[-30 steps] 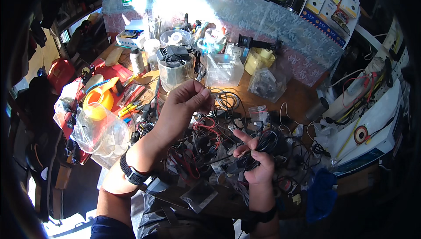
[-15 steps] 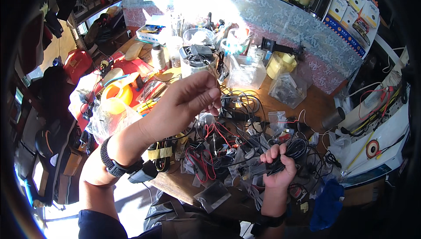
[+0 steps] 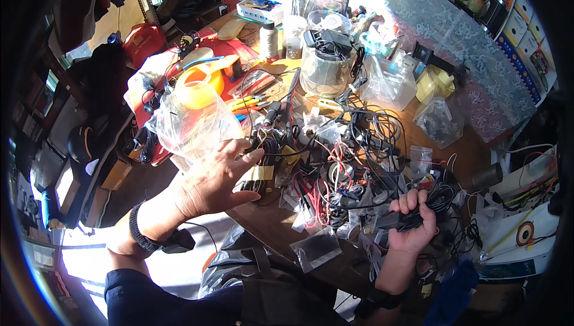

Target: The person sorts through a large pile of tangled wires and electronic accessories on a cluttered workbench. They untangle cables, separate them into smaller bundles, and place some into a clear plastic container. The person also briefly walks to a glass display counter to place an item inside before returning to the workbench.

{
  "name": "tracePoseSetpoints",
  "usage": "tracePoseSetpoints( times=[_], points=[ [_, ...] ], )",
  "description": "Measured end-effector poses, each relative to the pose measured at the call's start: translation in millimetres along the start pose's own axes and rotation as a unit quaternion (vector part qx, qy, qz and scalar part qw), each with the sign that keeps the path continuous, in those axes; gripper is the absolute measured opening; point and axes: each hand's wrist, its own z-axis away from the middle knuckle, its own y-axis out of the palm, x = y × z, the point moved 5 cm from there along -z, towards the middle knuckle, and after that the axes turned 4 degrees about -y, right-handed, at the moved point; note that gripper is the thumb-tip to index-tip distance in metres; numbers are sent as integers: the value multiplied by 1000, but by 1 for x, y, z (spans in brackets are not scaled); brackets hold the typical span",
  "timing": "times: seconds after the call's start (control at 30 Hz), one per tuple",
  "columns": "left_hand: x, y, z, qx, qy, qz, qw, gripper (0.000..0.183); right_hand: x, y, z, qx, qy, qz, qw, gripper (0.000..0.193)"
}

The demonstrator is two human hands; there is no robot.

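Downward fisheye view, head-worn

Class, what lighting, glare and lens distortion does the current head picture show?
Head view: strong light burns out part of the patterned partition; the floor at lower left glares white, the blue cloth sits in shade; same view: the partition's edge bows, and the corners go black.

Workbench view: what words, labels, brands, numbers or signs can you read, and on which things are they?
None can be read clearly.
Display card with white packets: printed marks, too small to read.
White box with dark green panel: any lettering is too small to read.
Black cable coil in the right hand: no readable marking.
Pale yellow band on a cable bundle: no readable marking.
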Motion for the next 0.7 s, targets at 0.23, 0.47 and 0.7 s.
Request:
tracePoseSetpoints(
  times=[0.23, 0.47, 0.7],
  points=[
    [2, 36, -5, -5, 18, 13, 1000, 105, -6, 2, 3, 15, 6, 35, 999, 15],
    [-29, 41, -28, -55, 2, 156, 986, 84, -8, -1, 3, -7, 2, 26, 1000, 17],
    [-83, 56, -66, -83, 90, 133, 983, 74, -9, 0, 3, -4, 0, 55, 998, 16]
  ],
)
